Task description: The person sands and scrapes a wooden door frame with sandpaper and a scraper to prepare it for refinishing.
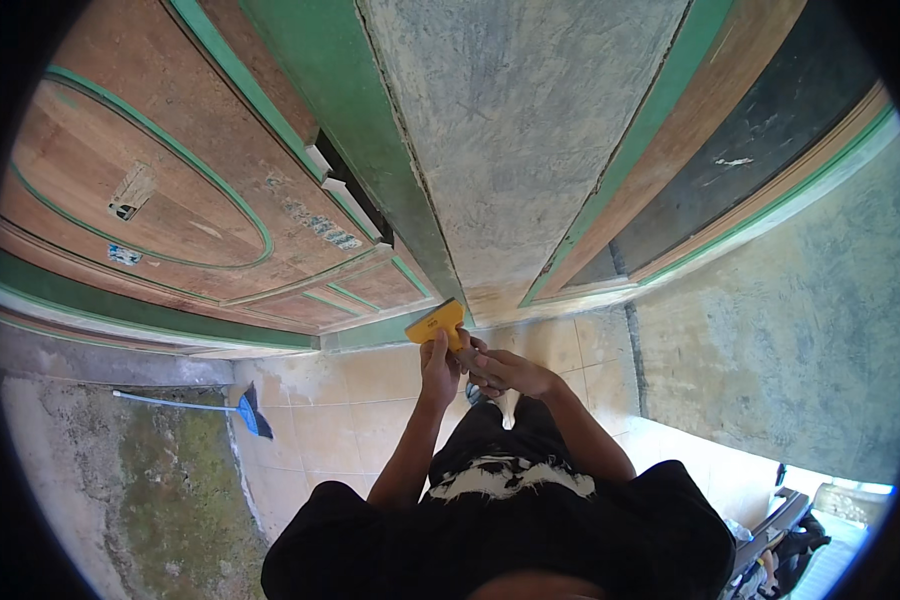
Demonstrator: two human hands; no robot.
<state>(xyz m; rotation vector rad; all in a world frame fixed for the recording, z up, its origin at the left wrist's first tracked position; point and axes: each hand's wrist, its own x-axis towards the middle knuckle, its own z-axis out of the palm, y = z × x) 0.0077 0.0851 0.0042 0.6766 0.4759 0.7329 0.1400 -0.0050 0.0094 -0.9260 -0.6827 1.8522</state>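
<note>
A hand tool with a broad, flared yellow head [436, 324] is held in front of my body, low before a green door frame. Dark writing marks the head, and a thin greyish edge runs along its upper left side; I cannot tell if it is a scraper or a covered brush. My left hand [439, 369] grips it where the head narrows, the thumb lying on the yellow face. Around the greyish handle [480, 364] the fingers of my right hand [516, 372] are closed. Both hands hide part of the handle.
To the left is a brown wooden door [217, 232] with green trim, worn stickers and a metal lock [352, 206] at its edge. A grey plastered wall [525, 135] separates it from a dark window pane [720, 165]. A blue broom [252, 414] lies on the left, beside tiled floor [330, 427].
</note>
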